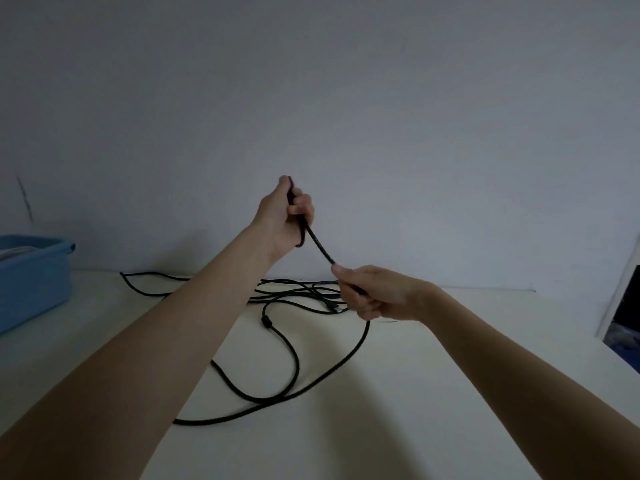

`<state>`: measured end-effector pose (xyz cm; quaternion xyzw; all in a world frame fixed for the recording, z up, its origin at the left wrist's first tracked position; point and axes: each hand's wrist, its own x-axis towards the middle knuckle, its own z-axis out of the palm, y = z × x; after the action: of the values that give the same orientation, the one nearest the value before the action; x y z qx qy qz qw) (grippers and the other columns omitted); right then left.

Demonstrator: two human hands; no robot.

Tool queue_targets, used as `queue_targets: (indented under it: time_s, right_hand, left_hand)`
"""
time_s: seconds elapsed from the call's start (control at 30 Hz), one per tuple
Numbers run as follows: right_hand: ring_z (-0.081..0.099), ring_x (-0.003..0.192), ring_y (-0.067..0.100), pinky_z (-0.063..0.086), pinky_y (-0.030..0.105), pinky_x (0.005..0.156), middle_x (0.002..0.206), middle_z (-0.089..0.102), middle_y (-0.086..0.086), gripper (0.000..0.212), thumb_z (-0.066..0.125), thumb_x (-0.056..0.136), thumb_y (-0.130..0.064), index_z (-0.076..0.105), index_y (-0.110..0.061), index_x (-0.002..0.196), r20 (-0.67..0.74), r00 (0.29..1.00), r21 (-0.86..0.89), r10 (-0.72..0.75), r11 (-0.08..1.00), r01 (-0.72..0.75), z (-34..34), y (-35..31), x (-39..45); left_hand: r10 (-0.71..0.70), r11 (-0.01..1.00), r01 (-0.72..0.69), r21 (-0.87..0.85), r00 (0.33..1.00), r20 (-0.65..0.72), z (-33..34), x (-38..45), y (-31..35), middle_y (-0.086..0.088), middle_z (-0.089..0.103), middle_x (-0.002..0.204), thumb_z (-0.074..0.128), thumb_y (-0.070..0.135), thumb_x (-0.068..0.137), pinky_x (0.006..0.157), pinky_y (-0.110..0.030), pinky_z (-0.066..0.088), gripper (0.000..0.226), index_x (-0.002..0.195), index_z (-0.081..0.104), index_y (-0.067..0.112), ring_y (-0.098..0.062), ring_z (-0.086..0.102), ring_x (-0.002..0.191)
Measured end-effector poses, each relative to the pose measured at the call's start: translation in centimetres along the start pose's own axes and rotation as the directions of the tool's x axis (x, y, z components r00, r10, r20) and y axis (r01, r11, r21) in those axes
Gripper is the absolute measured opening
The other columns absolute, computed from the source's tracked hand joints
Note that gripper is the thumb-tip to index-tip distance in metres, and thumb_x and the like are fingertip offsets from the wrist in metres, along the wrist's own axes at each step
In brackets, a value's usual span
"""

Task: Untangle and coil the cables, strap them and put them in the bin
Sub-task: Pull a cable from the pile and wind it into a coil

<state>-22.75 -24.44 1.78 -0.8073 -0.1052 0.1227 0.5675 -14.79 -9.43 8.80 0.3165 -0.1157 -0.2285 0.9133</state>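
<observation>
A long black cable (294, 355) lies in loose, tangled loops across the pale table (450, 393). One stretch of it is lifted off the table and runs taut between my hands. My left hand (285, 216) is raised above the table with its fingers curled round the upper end of that stretch. My right hand (374, 292), lower and to the right, pinches the same cable between thumb and fingers. From my right hand the cable drops back down onto the table. A blue plastic bin (34, 271) stands at the far left.
A grey wall rises right behind the table's back edge. The bin holds something pale, only partly visible. At the right edge of the view, a white panel (620, 292) stands past the table's right side. A cable plug (334, 308) lies among the loops.
</observation>
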Motion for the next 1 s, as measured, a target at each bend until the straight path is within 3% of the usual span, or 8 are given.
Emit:
queue_targets:
  time_s: [0.2, 0.33, 0.47, 0.57, 0.63, 0.77, 0.83, 1.0]
  right_hand:
    - [0.018, 0.051, 0.015, 0.032, 0.022, 0.057, 0.058, 0.022, 0.003, 0.055, 0.038, 0.094, -0.055, 0.033, -0.016, 0.056, 0.06, 0.973, -0.403, 0.221, 0.897, -0.179, 1.4, -1.2, 2.6]
    - [0.025, 0.048, 0.015, 0.025, 0.024, 0.053, 0.052, 0.028, 0.001, 0.055, 0.065, 0.081, -0.049, 0.029, -0.018, 0.053, -0.207, 0.971, -0.578, 0.121, 0.786, -0.221, -1.6, -2.4, 1.5]
    - [0.038, 0.047, 0.015, 0.034, 0.023, 0.054, 0.049, 0.037, 0.002, 0.045, 0.075, 0.078, -0.03, 0.043, -0.012, 0.05, -0.501, 0.864, -0.497, -0.056, 0.835, -0.234, -5.4, -4.2, 0.7]
    - [0.034, 0.046, 0.015, 0.03, 0.023, 0.046, 0.054, 0.033, 0.003, 0.045, 0.074, 0.079, -0.022, 0.04, -0.011, 0.052, -0.653, 0.749, -0.404, -0.111, 0.888, -0.221, -5.7, -6.0, 1.7]
    - [0.031, 0.047, 0.016, 0.027, 0.021, 0.04, 0.057, 0.035, 0.003, 0.043, 0.072, 0.081, -0.017, 0.038, -0.01, 0.056, -0.677, 0.734, -0.345, -0.055, 0.904, -0.251, -4.9, -7.0, 2.5]
    - [0.034, 0.048, 0.011, 0.03, 0.017, 0.039, 0.065, 0.043, 0.005, 0.01, 0.064, 0.085, -0.004, 0.056, -0.001, 0.081, -0.466, 0.885, -0.059, 0.016, 0.997, -0.049, -2.8, -8.9, 2.6]
    - [0.035, 0.05, 0.01, 0.032, 0.016, 0.04, 0.07, 0.045, 0.005, 0.015, 0.053, 0.092, -0.003, 0.06, 0.004, 0.104, -0.362, 0.93, 0.085, -0.055, 0.992, 0.092, -2.3, -9.0, 2.2]
    - [0.026, 0.036, 0.006, 0.02, 0.015, 0.033, 0.054, 0.041, 0.002, 0.025, 0.037, 0.101, -0.012, 0.061, -0.007, 0.108, -0.369, 0.928, -0.092, -0.051, 0.996, 0.019, -0.8, -7.3, 2.2]
  left_hand:
    - [-0.322, 0.933, 0.27, 0.238, 0.922, 0.215, 1.3, -1.6, -1.5, 0.003, 0.035, 0.05, 0.032, 0.035, 0.102, 0.024, -0.013, 0.025, 0.04, 0.07, 0.041, 0.012, -0.004, 0.027, 0.028]
    - [-0.543, 0.768, 0.372, 0.522, 0.811, 0.22, 0.2, -3.8, -0.4, 0.005, 0.033, 0.051, 0.039, 0.033, 0.094, 0.022, -0.012, 0.019, 0.03, 0.071, 0.04, 0.014, -0.003, 0.011, 0.036]
    - [-0.708, 0.529, 0.459, 0.714, 0.702, 0.074, -1.3, -4.6, 1.1, 0.004, 0.034, 0.051, 0.04, 0.037, 0.095, 0.022, -0.007, 0.014, 0.031, 0.073, 0.041, 0.014, -0.002, 0.009, 0.036]
    - [-0.669, 0.397, 0.439, 0.806, 0.74, -0.073, -2.1, -4.0, 0.9, 0.0, 0.046, 0.057, 0.032, 0.034, 0.101, 0.022, -0.008, 0.018, 0.033, 0.082, 0.045, 0.01, -0.001, 0.022, 0.029]
    - [-0.586, 0.355, 0.412, 0.839, 0.797, -0.144, -2.6, -3.5, 0.3, -0.008, 0.065, 0.069, 0.033, 0.032, 0.102, 0.023, -0.009, 0.021, 0.034, 0.091, 0.051, 0.005, -0.003, 0.043, 0.033]
    - [-0.426, 0.611, 0.436, 0.661, 0.885, -0.189, -4.2, -2.5, -0.3, -0.02, 0.069, 0.092, 0.032, 0.027, 0.104, 0.027, -0.015, 0.038, 0.038, 0.119, 0.043, -0.006, -0.029, 0.069, 0.057]
    - [-0.304, 0.78, 0.358, 0.513, 0.934, -0.19, -4.9, -1.8, -0.3, -0.021, 0.062, 0.107, 0.034, 0.026, 0.103, 0.035, -0.02, 0.048, 0.042, 0.127, 0.04, -0.009, -0.039, 0.069, 0.06]
    - [-0.167, 0.908, 0.198, 0.37, 0.979, -0.116, -3.9, -1.2, -0.7, -0.019, 0.055, 0.122, 0.039, 0.031, 0.101, 0.057, -0.036, 0.06, 0.032, 0.119, 0.048, 0.007, -0.043, 0.069, 0.072]
